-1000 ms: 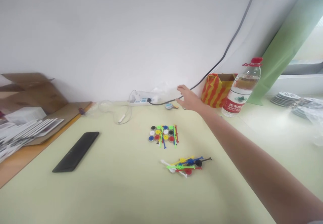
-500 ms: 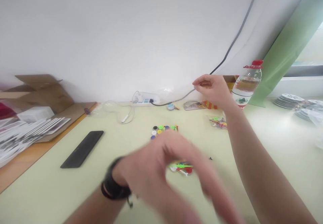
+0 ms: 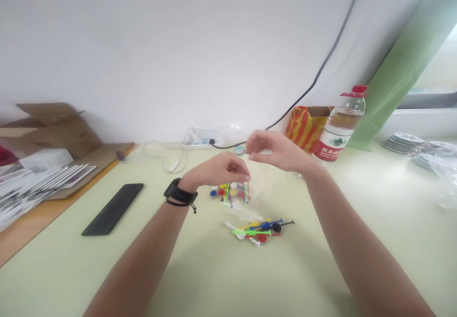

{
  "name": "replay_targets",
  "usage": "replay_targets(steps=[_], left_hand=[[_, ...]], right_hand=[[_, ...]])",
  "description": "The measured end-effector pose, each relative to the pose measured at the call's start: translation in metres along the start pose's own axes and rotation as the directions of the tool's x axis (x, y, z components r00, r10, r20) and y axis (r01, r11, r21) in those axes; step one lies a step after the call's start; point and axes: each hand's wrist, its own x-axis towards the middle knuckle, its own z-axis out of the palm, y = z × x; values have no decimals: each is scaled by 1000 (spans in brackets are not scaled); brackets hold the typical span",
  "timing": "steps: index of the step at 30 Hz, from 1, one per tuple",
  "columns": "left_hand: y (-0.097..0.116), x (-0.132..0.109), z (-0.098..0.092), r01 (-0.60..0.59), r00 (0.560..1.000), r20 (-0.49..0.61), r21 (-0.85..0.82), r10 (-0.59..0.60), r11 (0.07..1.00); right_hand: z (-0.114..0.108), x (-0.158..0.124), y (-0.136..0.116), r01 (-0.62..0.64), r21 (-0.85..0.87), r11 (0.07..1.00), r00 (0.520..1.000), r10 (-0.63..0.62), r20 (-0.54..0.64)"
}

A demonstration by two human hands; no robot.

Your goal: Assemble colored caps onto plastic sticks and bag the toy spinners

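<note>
My left hand (image 3: 223, 169), with a black band at the wrist, is closed in a pinch on a clear plastic bag (image 3: 252, 207), which is blurred and hangs below the fingers. To its right, my right hand (image 3: 276, 151) is raised, its fingers curved and apart from the thumb, with nothing visible between them. Beneath both hands lies a loose pile of coloured plastic pointers and discs (image 3: 262, 232). Farther back, a group of coloured discs and sticks (image 3: 228, 192) is partly covered by the left hand and the bag.
A black flat slab (image 3: 113, 210) lies at left, near cards (image 3: 60, 183) and a cardboard box (image 3: 67, 129). A water bottle (image 3: 337, 131) and a striped bag (image 3: 303, 129) stand behind my right arm. A power strip (image 3: 200, 141) sits against the wall; stacked discs (image 3: 402, 143) are at right.
My left hand has moved away from the camera, uncovering the pointer pile, and is now pinched near the back group. My right hand has come down and left towards it, its fingers parting.
</note>
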Motion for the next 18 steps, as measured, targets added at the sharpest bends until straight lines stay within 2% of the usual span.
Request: replay_targets(steps=[2,3,5,8,10,11,13,15,17,18], left_hand=[[-11,0,-7,43,989,-132,-119,-59,992],[-16,-1,-12,50,971,-219,-197,-93,979],[-27,-2,-22,10,912,-381,-346,-151,938],[-42,-3,-31,-33,880,-399,-591,-256,806],[-50,-3,-32,-41,874,-376,-688,-308,724],[-54,-3,-31,-27,874,-362,-701,-324,712],[-61,-4,-29,68,881,-315,-654,-353,754],[-66,-8,-28,215,869,-293,-504,-400,836],[-65,-13,-27,290,838,-379,-299,-392,909],[-63,-15,-28,273,831,-440,-211,-341,939]], right_hand=[[5,-1,-2,42,-184,982,978,-78,-193],[7,-2,-5,60,-249,967,967,-118,-226],[10,-5,-12,119,-304,945,974,-170,-149],[17,-6,-17,199,-370,908,977,-213,3],[20,-5,-14,204,-424,882,975,-221,8],[21,-4,-11,194,-434,880,976,-219,-7],[20,-3,-6,162,-403,901,980,-196,-44],[15,-4,-4,120,-320,940,987,-149,-68],[7,-6,-3,66,-229,971,993,-87,-83],[3,-7,-3,35,-189,981,995,-51,-82]])
